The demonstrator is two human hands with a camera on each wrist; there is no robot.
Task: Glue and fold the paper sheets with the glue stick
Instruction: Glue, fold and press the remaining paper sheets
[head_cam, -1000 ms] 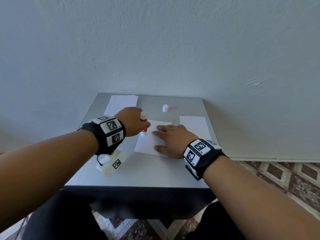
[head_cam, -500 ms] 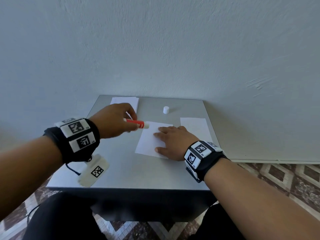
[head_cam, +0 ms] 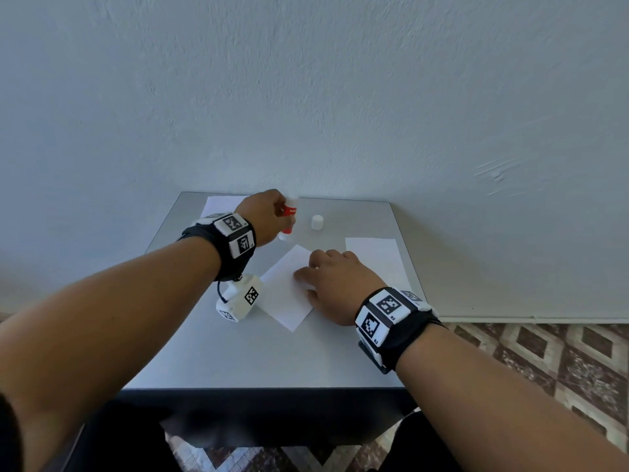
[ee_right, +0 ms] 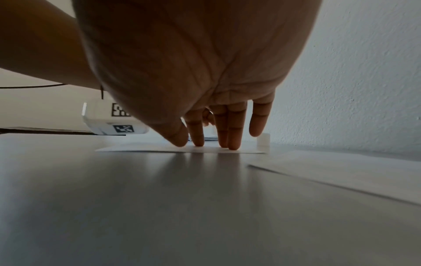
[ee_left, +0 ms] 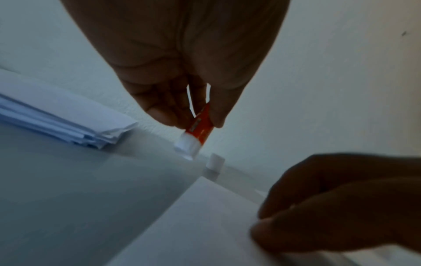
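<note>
The left hand holds the glue stick over the far middle of the bench, its fingers clamped round the red barrel. The stick stands nearly upright with its white glue end pointing down, close above the grey top; whether it touches the surface cannot be told. Its white cap stands by itself just to the right of the stick, near the wall.

The right hand lies on the paper sheet in the middle of the bench. In the right wrist view its fingers are straight and slightly spread, with the thumb and three fingertips pressing down on the sheet and the little finger lifted a bit above it. The sheet lies flat and is turned askew, one corner pointing toward the person and another toward the glue stick.

A stack of paper sits at the far left corner, partly hidden behind the left wrist; the left wrist view shows its loose layered edges. A single sheet by itself lies flat along the right edge of the bench, just beside the right hand.

Both wrists carry black bands with white marker blocks. A white camera unit hangs under the left wrist, next to the left edge of the middle sheet.
</note>
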